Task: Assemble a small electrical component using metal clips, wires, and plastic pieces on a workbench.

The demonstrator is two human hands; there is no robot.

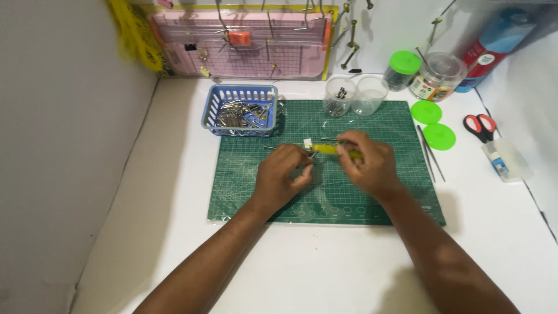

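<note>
A small yellow tool point(330, 149) lies flat over the middle of the green cutting mat point(372, 197). It is long and thin, with a little white piece point(307, 142) at its left end and thin metal bits by it that are too small to make out. Just past the mat's top left corner sits a blue basket point(239, 110), and it is full of shiny metal parts. At the mat's top edge stand two clear cups point(355, 95); the left cup has a small metal part in it. Past the mat's top right corner are a jar with a green lid point(402, 70) and a clear jar point(437, 76) with no lid. Two green lids point(433, 124) lie on the white worktop point(325, 267) just right of the mat, and red scissors point(479, 127) lie farther right. The left hand point(282, 177) is curled over the mat, with its fingertips pinching the thin metal bits at the left end of the yellow tool. The right hand point(366, 163) is closed around the right end of the yellow tool, holding it.
</note>
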